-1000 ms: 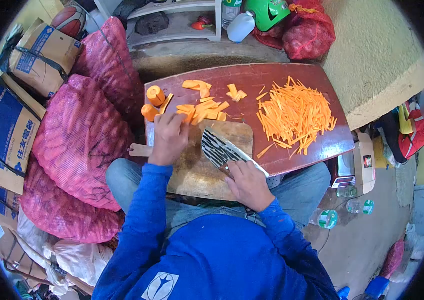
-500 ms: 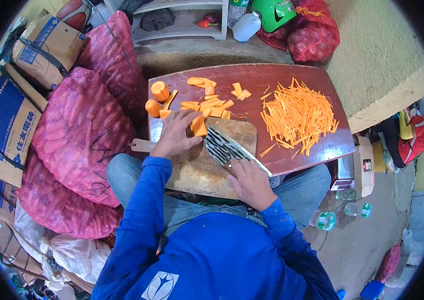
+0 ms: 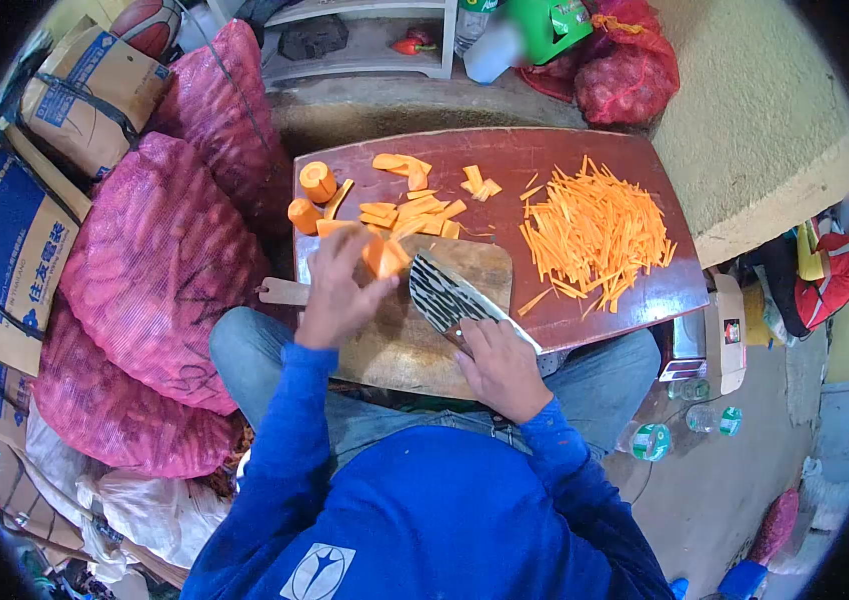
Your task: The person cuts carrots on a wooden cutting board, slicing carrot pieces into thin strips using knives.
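My right hand [image 3: 500, 365] is wrapped round the handle of a kitchen knife [image 3: 455, 298] with a black-and-white striped blade. The blade rests over the right part of a wooden cutting board [image 3: 395, 350]. Over the board's left side is my left hand [image 3: 340, 295], blurred, its thumb and fingers apart. Just beyond its thumb, an orange carrot chunk [image 3: 387, 258] is tilted and slightly smeared; whether the fingertips touch it is unclear. Flat carrot slices [image 3: 420, 212] lie behind the board, with carrot stubs [image 3: 318, 182] at the table's left. To the right is a heap of carrot strips [image 3: 600, 235].
A dark red table [image 3: 505, 160] carries the board, over my knees. Pink mesh sacks [image 3: 160, 270] and cardboard boxes [image 3: 20, 245] crowd the left. Behind stand a shelf [image 3: 365, 75] and a red net bag [image 3: 630, 85]. Plastic bottles [image 3: 653, 442] lie on the floor at right.
My left hand has lifted slightly and shifted left, its fingers drawing back from the carrot chunk. That chunk has tipped over to the left. The knife and my right hand stay almost still.
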